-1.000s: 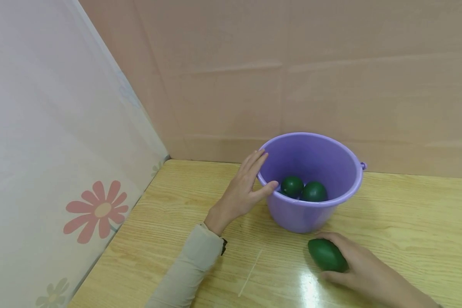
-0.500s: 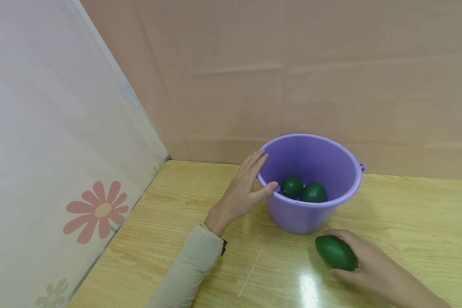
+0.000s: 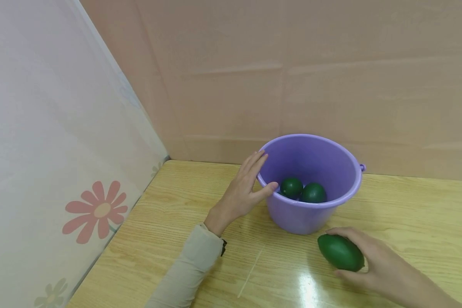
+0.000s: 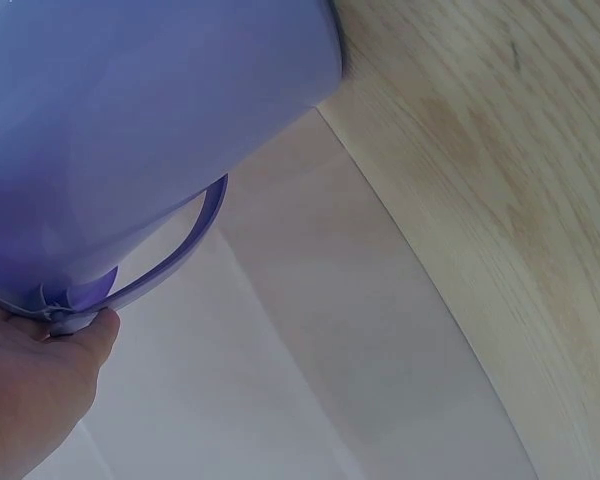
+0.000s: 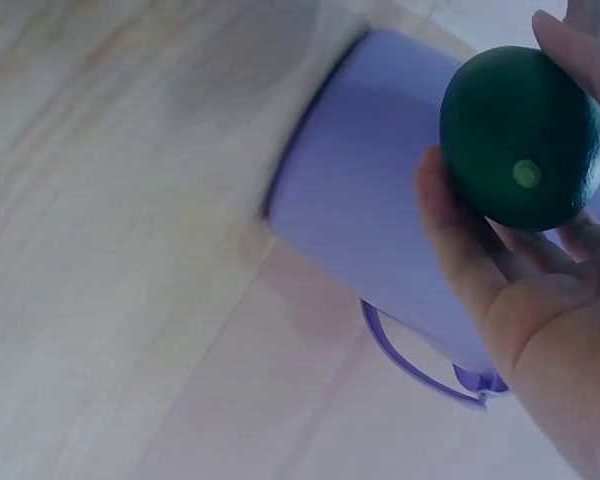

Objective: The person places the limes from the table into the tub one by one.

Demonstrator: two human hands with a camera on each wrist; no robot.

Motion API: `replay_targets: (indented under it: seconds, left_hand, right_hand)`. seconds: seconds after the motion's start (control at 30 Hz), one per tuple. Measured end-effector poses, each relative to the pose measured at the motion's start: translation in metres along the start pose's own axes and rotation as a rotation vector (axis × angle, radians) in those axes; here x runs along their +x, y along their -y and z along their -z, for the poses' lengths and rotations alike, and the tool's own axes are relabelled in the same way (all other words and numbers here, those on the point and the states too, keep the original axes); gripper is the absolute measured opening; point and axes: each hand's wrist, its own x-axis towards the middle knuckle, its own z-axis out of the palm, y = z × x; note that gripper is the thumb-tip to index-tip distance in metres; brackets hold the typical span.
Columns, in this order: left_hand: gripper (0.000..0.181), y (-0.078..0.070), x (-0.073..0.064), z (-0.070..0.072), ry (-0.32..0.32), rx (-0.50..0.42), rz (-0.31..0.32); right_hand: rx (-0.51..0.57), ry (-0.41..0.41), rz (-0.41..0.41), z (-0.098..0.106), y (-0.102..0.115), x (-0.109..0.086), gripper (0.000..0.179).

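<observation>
In the head view my left hand (image 3: 240, 192) rests on the left rim of a purple bucket (image 3: 300, 216), its fingers straight and its thumb across the rim. The left wrist view shows that hand (image 4: 40, 390) by the joint of the bucket's handle (image 4: 175, 255). My right hand (image 3: 381, 265) grips a smooth dark green avocado (image 3: 340, 252) between thumb and fingers, in front and to the right of the bucket. The pale stem spot of the avocado (image 5: 525, 140) faces the right wrist camera. Two similar avocados lie inside the bucket, one on the left (image 3: 291, 188), one on the right (image 3: 313, 193).
The bucket stands on a wood-grain table (image 3: 169, 205), near its back edge. Behind it rises a beige cloth wall (image 3: 223, 85). A pale sheet with printed flowers (image 3: 96, 209) borders the table on the left. A bright reflection lies at the front of the tabletop.
My right hand has moved a little to the right, away from the bucket, with the avocado in its grip. The left hand has stayed at the rim.
</observation>
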Motion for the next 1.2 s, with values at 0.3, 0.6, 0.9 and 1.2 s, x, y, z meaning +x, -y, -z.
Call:
replay_targets:
  seconds: [0.3,0.6,0.9,1.2]
  left_hand:
    - [0.075,0.000,0.000,0.001,-0.003,0.010,-0.011]
    - [0.075,-0.001,0.000,0.001,0.003,0.001,-0.003]
    - [0.076,-0.001,-0.001,0.001,0.007,0.001,-0.002]
    - [0.077,-0.001,0.000,0.001,0.018,-0.002,0.010]
  right_hand:
    - [0.055,-0.057,0.073,0.016,0.008,0.004,0.083]
    - [0.007,-0.106,0.100,0.031,0.015,0.006,0.090]
    - [-0.017,-0.140,0.176,0.046,0.021,0.012,0.093]
    - [-0.025,-0.173,0.178,0.060,0.028,0.018,0.086]
